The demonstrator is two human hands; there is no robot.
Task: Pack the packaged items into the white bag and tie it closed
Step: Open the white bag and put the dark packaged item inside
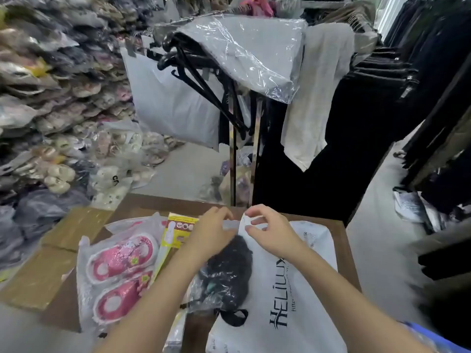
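Nearest the camera, the white bag (288,296) lies flat on the brown worktop (342,240), printed in black with "HELILUX" and a line of small web-address text too blurred to read; a small square code mark sits near its far right corner. Left of it, a clear packet holding a pair of pink children's sandals (119,273) rests beside flattened cardboard (48,261). A clear-wrapped black garment (226,271) lies partly under the bag's left edge, near its far, open end. Between the sandals and the garment stands a yellow-carded packet (175,238) whose printing cannot be read. Both forearms reach forward over the items: the left hand (211,233) and the right hand (270,233) pinch the bag's mouth edge with curled fingertips, close together.
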